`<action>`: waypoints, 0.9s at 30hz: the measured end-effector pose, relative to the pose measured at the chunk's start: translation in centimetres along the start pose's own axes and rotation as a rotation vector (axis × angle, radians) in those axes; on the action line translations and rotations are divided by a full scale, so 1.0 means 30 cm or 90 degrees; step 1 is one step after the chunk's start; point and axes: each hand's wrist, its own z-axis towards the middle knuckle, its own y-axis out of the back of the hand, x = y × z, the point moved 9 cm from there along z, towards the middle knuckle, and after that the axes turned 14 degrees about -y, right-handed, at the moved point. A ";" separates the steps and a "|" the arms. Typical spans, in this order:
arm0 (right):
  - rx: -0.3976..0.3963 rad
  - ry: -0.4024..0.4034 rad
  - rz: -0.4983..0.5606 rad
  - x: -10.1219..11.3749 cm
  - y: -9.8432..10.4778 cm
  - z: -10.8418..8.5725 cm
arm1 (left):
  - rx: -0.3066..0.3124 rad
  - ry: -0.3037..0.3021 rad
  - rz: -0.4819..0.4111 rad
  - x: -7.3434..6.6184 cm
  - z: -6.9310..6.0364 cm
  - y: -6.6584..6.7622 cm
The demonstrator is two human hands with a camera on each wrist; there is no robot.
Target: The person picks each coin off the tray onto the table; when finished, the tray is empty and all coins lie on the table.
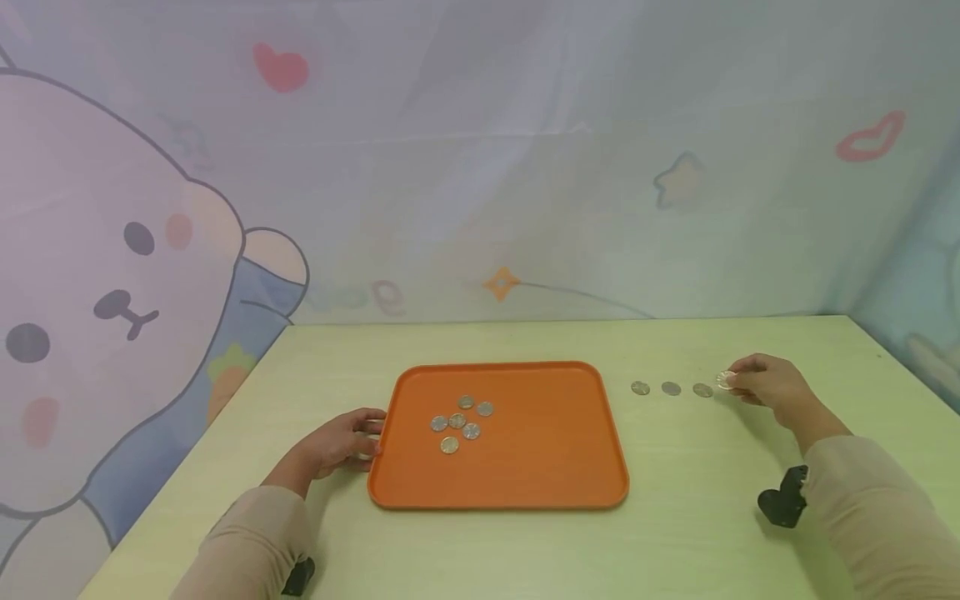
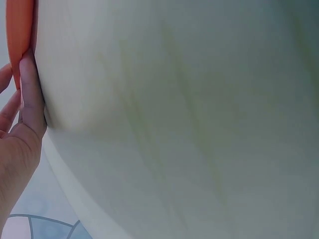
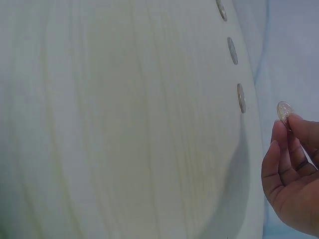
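Note:
My right hand (image 1: 768,386) pinches a shiny coin (image 1: 725,380) between thumb and fingertips. In the right wrist view this coin (image 3: 284,113) stands tilted on edge, apart from the row. To its left, three coins lie spaced in a line on the table: a near coin (image 1: 702,390), a middle coin (image 1: 671,388) and a far coin (image 1: 640,387). My left hand (image 1: 342,442) touches the left rim of an orange tray (image 1: 540,450), its fingers loosely bent. A corner of the tray (image 2: 19,35) shows beside the thumb in the left wrist view.
Several silver coins (image 1: 457,421) lie clustered in the tray's left half. The pale wooden table (image 1: 525,554) ends at a printed cloth backdrop (image 1: 480,167). Black wrist mounts show at both sleeves, the right mount (image 1: 783,498) standing out over the table.

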 end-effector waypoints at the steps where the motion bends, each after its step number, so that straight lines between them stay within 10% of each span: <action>1: -0.003 -0.006 0.003 -0.008 0.004 0.004 | -0.001 0.001 0.001 -0.001 0.000 0.000; 27: -0.159 -0.011 -0.264 -0.059 0.067 0.053 | 0.004 0.005 -0.010 0.004 0.000 0.000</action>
